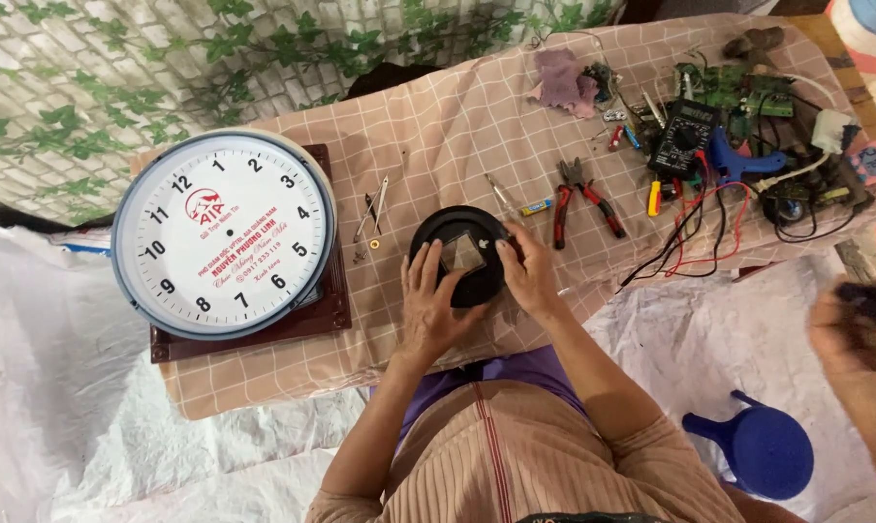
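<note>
Both hands wrapped around a round black clock housing near the front edge of the desk, about midway along it. Left hand curled against its near-left rim, fingers spread over the top; right hand clamped on its right rim, thumb on the dark face. A small square clock movement set in the housing's centre, showing between the two grips.

Just left of the housing, loose clock hands and a small brass ring lying on the checked pink cloth. Further left, toward the left end, a white wall clock face with a pale blue rim, resting on a dark red-brown board. Right of the housing, a small screwdriver, then red-handled pliers. At the far right corner, a black multimeter with red and black leads, a blue glue gun, green circuit boards and a purple rag.

Off the desk at the right, another person's blurred hand, and a blue plastic stool on the floor.
</note>
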